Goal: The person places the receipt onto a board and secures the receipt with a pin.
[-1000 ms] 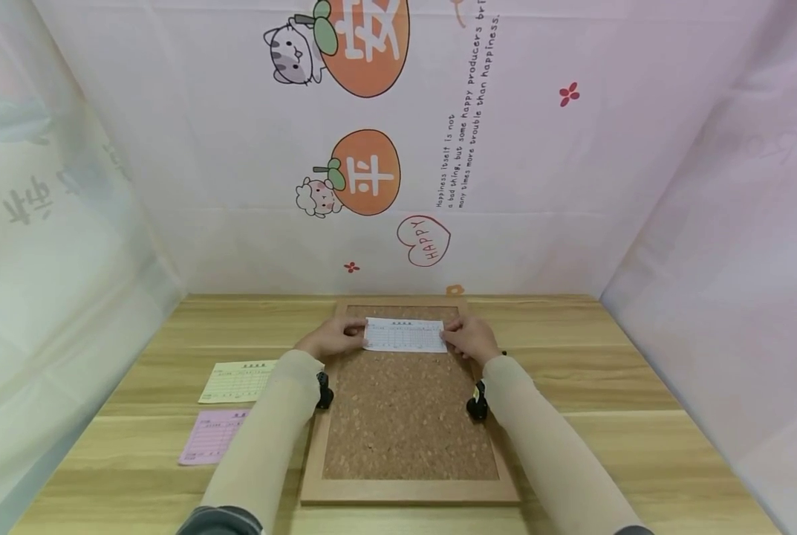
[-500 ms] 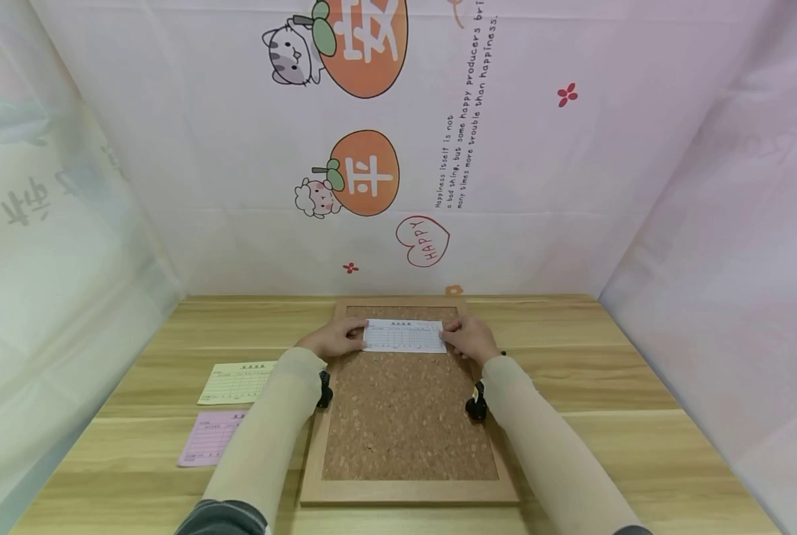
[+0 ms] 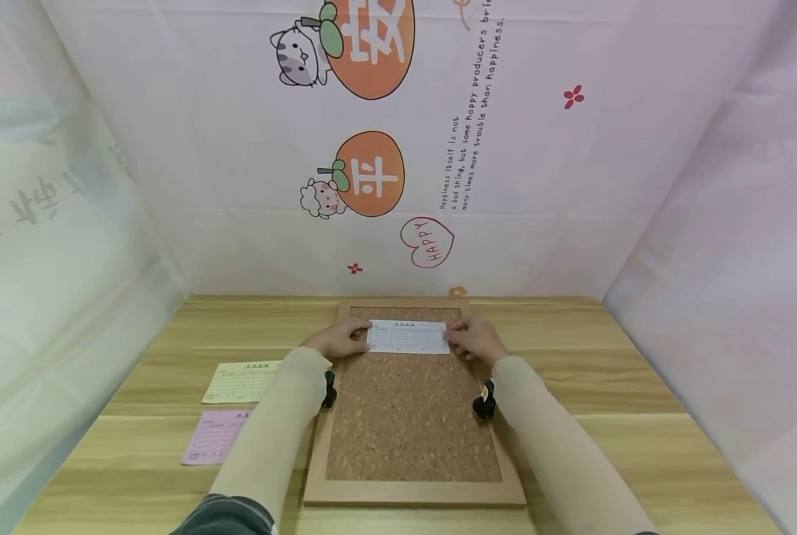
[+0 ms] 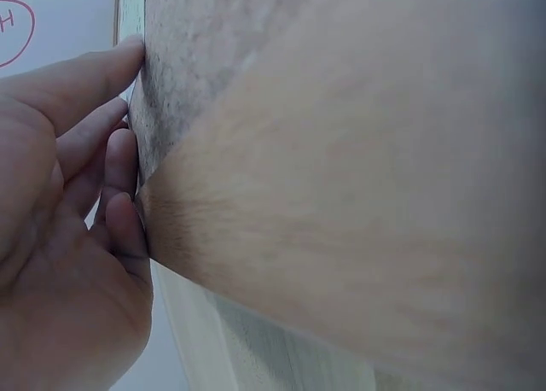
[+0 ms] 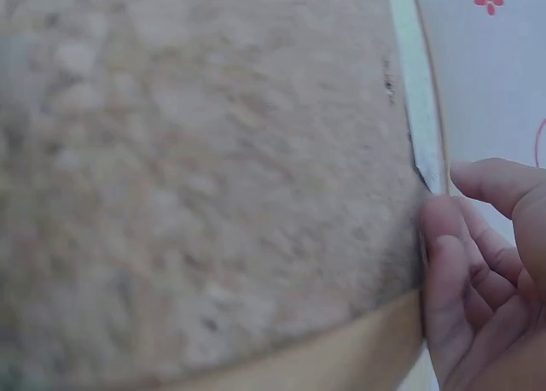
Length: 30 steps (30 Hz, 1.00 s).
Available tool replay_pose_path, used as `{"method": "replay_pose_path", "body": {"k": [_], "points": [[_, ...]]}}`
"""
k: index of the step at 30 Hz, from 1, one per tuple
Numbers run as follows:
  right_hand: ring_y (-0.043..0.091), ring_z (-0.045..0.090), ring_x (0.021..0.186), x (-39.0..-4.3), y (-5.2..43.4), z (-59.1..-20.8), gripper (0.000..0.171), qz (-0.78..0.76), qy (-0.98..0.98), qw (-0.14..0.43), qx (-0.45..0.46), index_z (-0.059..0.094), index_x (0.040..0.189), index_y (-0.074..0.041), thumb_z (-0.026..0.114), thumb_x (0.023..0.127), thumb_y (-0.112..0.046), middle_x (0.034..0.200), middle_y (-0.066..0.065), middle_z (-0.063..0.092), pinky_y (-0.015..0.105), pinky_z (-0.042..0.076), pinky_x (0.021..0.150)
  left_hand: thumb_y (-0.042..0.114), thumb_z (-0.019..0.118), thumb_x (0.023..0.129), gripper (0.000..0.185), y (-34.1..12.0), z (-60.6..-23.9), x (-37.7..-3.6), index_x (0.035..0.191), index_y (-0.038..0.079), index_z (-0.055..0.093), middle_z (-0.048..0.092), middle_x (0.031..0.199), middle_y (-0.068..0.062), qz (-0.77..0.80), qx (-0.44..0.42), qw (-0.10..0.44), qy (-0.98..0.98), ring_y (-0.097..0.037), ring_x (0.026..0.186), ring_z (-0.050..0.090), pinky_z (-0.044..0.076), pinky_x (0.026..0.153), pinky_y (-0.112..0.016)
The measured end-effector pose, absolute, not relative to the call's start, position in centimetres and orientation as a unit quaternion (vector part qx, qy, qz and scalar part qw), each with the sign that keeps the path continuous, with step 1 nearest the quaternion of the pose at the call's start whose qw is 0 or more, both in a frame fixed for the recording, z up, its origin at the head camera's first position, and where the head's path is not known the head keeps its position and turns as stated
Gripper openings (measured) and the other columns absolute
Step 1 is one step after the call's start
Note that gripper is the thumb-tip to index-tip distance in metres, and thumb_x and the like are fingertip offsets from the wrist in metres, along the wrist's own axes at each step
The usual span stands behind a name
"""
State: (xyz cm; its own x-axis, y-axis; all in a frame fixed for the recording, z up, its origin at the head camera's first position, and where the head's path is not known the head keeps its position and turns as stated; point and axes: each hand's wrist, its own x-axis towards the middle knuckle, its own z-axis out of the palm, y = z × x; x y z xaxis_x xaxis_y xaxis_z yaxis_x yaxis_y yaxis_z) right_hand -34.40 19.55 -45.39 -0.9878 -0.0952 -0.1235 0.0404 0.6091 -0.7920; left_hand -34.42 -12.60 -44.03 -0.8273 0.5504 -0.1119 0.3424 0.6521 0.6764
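A white printed form slip (image 3: pixel 408 336) lies across the upper part of a wood-framed cork board (image 3: pixel 414 423). My left hand (image 3: pixel 336 339) holds the slip's left end, its index finger at the far corner and its thumb at the near one. At the right end, my right hand (image 3: pixel 476 339) pinches the edge between thumb and fingers. In the left wrist view, the thumb (image 4: pixel 119 60) touches down beside the cork, with the other fingers bent. The right wrist view shows a white corner of the slip (image 5: pixel 416 92) at the fingertips.
On the table (image 3: pixel 612 371) left of the board lie a yellow form slip (image 3: pixel 241 381) and a pink form slip (image 3: pixel 214 437), both partly covered by the left sleeve (image 3: pixel 271 423). A printed white curtain (image 3: pixel 518 223) hangs behind the table.
The whole head view has shifted slightly. Both hands stay at the ends of the white slip, and the slip keeps its place on the board.
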Motion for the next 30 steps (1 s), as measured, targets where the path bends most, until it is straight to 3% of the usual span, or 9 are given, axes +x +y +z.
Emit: {"method": "replay_pose_path", "body": {"k": [9, 14, 18, 22, 30], "points": [[0.025, 0.068, 0.09, -33.5, 20.9, -44.1, 0.04, -0.484, 0.869, 0.105, -0.03, 0.062, 0.129, 0.0, 0.064, 0.1, -0.028, 0.109, 0.015, 0.068, 0.034, 0.058, 0.071, 0.009, 0.06, 0.101, 0.058, -12.6, -44.4, -34.7, 0.151, -0.008, 0.035, 0.046, 0.134, -0.02, 0.333, 0.239, 0.15, 0.9, -0.028, 0.107, 0.041, 0.035, 0.089, -0.038], [0.028, 0.068, 0.094, -33.0, 21.9, -43.4, 0.042, -0.483, 0.868, 0.107, -0.042, 0.06, 0.131, 0.001, 0.062, 0.101, -0.029, 0.115, 0.018, 0.066, 0.039, 0.059, 0.077, 0.008, 0.06, 0.101, 0.058, -12.7, -44.5, -34.8, 0.151, -0.008, 0.035, 0.048, 0.127, -0.018, 0.34, 0.24, 0.151, 0.897, -0.026, 0.102, 0.04, 0.033, 0.085, -0.037], [0.029, 0.067, 0.097, -33.0, 23.0, -43.0, 0.044, -0.463, 0.879, 0.095, -0.06, 0.06, 0.133, 0.001, 0.061, 0.102, -0.03, 0.12, 0.02, 0.065, 0.042, 0.059, 0.08, 0.006, 0.06, 0.1, 0.057, -12.7, -44.6, -34.9, 0.15, -0.009, 0.035, 0.049, 0.106, -0.018, 0.352, 0.246, 0.153, 0.89, -0.022, 0.088, 0.04, 0.034, 0.079, -0.034], [0.033, 0.066, 0.102, -32.7, 24.2, -42.6, 0.044, -0.453, 0.885, 0.09, -0.065, 0.059, 0.135, 0.001, 0.058, 0.103, -0.03, 0.124, 0.022, 0.063, 0.045, 0.057, 0.085, 0.003, 0.06, 0.1, 0.057, -12.7, -44.6, -34.9, 0.15, -0.009, 0.035, 0.039, 0.087, -0.013, 0.361, 0.247, 0.159, 0.885, -0.019, 0.077, 0.034, 0.032, 0.074, -0.033], [0.038, 0.064, 0.11, -32.2, 27.0, -42.8, 0.045, -0.447, 0.888, 0.085, -0.065, 0.056, 0.136, 0.004, 0.055, 0.105, -0.029, 0.13, 0.025, 0.059, 0.049, 0.055, 0.091, 0.005, 0.06, 0.101, 0.058, -12.5, -44.2, -34.4, 0.151, -0.008, 0.034, 0.047, 0.107, -0.018, 0.362, 0.232, 0.162, 0.888, -0.023, 0.091, 0.039, 0.032, 0.081, -0.036]]}}
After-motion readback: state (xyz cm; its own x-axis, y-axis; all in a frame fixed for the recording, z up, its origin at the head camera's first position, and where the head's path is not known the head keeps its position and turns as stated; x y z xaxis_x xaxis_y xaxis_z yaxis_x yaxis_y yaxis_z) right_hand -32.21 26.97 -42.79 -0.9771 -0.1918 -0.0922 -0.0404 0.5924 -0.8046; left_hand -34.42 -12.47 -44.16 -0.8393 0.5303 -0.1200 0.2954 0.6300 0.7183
